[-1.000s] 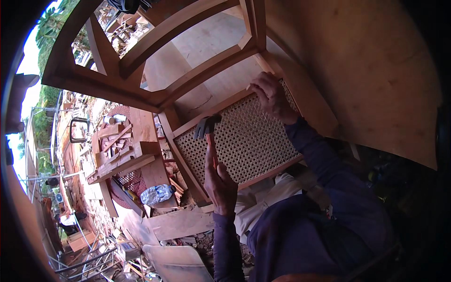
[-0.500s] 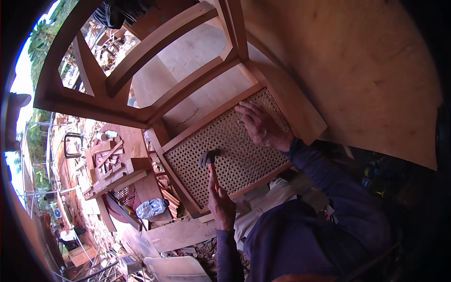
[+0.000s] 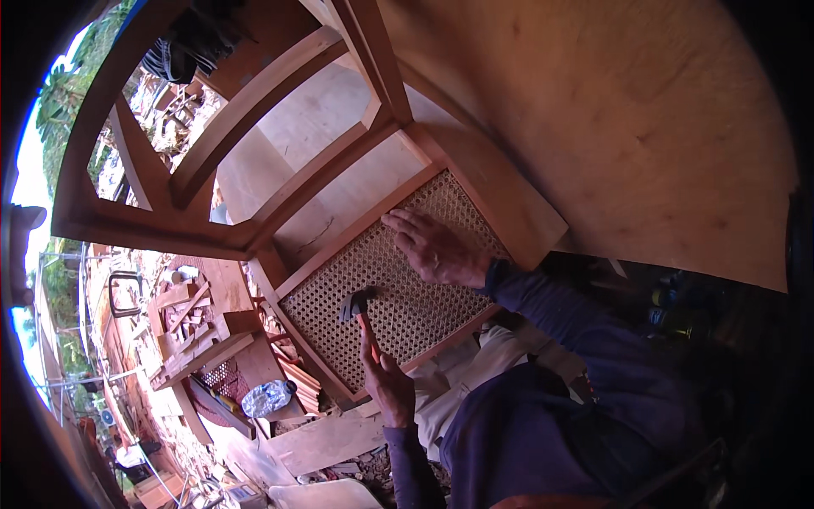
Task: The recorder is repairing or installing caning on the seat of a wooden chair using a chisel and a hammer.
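My left hand (image 3: pixel 390 392) is closed round the orange-red handle of a hammer (image 3: pixel 364 322). Its dark head is over the left part of a woven cane panel (image 3: pixel 326 284). A reddish-brown wooden frame (image 3: pixel 360 232) borders the panel. My right hand (image 3: pixel 439 253) lies over the cane farther right, its bent fingers drawn together and the fingertips near the far strip of the frame. Whatever those fingers pinch, if anything, is too small to make out. Beyond the panel rises a larger joined wooden structure (image 3: pixel 309 191) with curved rails.
A large plywood sheet (image 3: pixel 610 136) fills the right side. Left of the panel, wood offcuts (image 3: pixel 182 314), a hand saw (image 3: pixel 216 399) and a crumpled clear plastic bag (image 3: pixel 267 397) lie close by. A dark-framed object (image 3: pixel 125 294) stands beyond them. Wood scraps litter the ground.
The view has shifted, so the frame, panel and both hands appear lower and farther left. Over the cane, both hands keep nearly the same places, the hammer still in my left.
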`<state>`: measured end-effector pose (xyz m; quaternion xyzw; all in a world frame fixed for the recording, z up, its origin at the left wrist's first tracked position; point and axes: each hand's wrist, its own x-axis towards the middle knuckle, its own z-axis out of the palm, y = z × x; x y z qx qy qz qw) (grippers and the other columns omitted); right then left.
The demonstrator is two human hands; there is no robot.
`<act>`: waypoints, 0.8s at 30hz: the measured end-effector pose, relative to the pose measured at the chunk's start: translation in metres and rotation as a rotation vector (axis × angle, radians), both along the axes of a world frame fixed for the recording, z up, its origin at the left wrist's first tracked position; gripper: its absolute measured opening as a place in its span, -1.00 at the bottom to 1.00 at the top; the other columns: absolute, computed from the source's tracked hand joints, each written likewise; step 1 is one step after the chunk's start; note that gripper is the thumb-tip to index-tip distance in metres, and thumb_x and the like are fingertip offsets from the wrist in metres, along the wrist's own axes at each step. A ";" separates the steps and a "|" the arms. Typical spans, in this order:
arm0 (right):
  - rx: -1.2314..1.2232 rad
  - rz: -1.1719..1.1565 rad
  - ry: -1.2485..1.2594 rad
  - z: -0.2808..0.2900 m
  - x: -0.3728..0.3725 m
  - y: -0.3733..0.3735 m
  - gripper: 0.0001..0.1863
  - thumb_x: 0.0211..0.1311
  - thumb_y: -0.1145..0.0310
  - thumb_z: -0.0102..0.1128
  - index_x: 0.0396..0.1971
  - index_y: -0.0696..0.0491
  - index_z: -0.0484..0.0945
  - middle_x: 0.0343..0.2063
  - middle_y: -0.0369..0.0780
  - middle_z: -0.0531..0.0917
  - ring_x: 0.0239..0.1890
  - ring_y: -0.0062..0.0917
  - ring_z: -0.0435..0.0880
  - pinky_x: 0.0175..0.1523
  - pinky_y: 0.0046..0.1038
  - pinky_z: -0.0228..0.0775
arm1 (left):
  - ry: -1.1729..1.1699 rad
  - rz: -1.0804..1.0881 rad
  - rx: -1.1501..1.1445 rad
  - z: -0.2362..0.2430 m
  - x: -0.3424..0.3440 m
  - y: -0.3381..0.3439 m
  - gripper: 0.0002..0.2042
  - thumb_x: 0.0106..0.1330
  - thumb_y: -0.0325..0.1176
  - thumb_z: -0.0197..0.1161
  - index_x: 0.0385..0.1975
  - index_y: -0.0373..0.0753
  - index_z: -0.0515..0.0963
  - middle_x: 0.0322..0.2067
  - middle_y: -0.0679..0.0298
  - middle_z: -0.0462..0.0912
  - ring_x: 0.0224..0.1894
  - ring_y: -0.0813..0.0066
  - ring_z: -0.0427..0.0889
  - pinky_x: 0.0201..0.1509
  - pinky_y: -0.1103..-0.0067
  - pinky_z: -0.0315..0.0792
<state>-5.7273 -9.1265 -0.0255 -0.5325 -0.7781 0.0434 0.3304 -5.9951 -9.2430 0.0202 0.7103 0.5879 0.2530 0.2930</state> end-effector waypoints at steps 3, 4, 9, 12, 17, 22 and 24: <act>0.058 -0.020 0.005 -0.011 -0.005 0.004 -0.55 0.24 0.49 0.13 0.12 0.36 0.53 0.38 0.13 0.51 0.51 0.01 0.41 0.62 0.01 0.20 | 0.060 0.111 -0.158 0.005 0.004 -0.002 -0.50 0.71 -0.35 -0.07 0.60 -0.15 0.19 0.35 -0.14 0.56 0.07 0.05 0.72 0.13 0.27 0.56; 0.057 -0.027 0.000 -0.013 -0.002 0.003 -0.55 0.24 0.49 0.13 0.12 0.36 0.53 0.38 0.13 0.51 0.51 0.01 0.41 0.62 0.01 0.20 | 0.071 0.114 -0.144 -0.001 0.000 -0.002 -0.51 0.72 -0.32 -0.08 0.60 -0.15 0.19 0.34 -0.13 0.58 0.04 0.06 0.71 0.12 0.26 0.56; -0.002 -0.010 -0.039 -0.014 0.006 0.001 -0.55 0.24 0.48 0.17 0.11 0.38 0.52 0.38 0.16 0.51 0.50 0.03 0.41 0.59 -0.02 0.26 | 0.037 0.124 -0.165 0.002 0.003 -0.002 -0.51 0.73 -0.30 -0.08 0.60 -0.18 0.19 0.38 -0.13 0.53 0.22 -0.05 0.68 0.27 0.22 0.53; 0.014 0.029 -0.033 -0.007 0.008 0.001 -0.54 0.22 0.50 0.20 0.11 0.38 0.53 0.33 0.15 0.54 0.44 0.05 0.46 0.55 -0.02 0.31 | 0.083 0.070 0.004 -0.011 -0.012 -0.006 -0.52 0.72 -0.29 -0.07 0.58 -0.13 0.20 0.22 -0.12 0.65 -0.38 0.25 0.63 -0.26 0.30 0.51; 0.018 -0.174 0.074 -0.007 0.041 -0.019 -0.49 0.17 0.56 0.24 0.15 0.40 0.53 0.28 0.12 0.55 0.36 0.03 0.49 0.49 -0.02 0.35 | 0.062 0.035 0.049 -0.010 -0.014 -0.009 -0.50 0.75 -0.17 -0.06 0.58 -0.15 0.20 0.39 -0.16 0.54 -0.04 0.08 0.77 -0.02 0.30 0.59; 0.028 -0.275 -0.111 -0.028 0.086 -0.020 -0.47 0.16 0.55 0.25 0.16 0.42 0.53 0.28 0.10 0.56 0.38 -0.01 0.49 0.47 -0.06 0.37 | -0.038 0.059 -0.122 -0.011 0.007 -0.002 -0.49 0.67 -0.45 -0.07 0.58 -0.23 0.18 0.51 -0.14 0.37 0.50 -0.09 0.46 0.48 0.23 0.41; 0.060 -0.164 -0.110 -0.028 0.102 -0.002 -0.49 0.17 0.54 0.26 0.15 0.39 0.55 0.27 0.10 0.60 0.37 -0.04 0.52 0.47 -0.09 0.39 | -0.072 0.075 -0.065 -0.025 0.008 0.005 -0.50 0.69 -0.41 -0.07 0.59 -0.19 0.19 0.50 -0.17 0.39 0.46 -0.11 0.50 0.43 0.24 0.43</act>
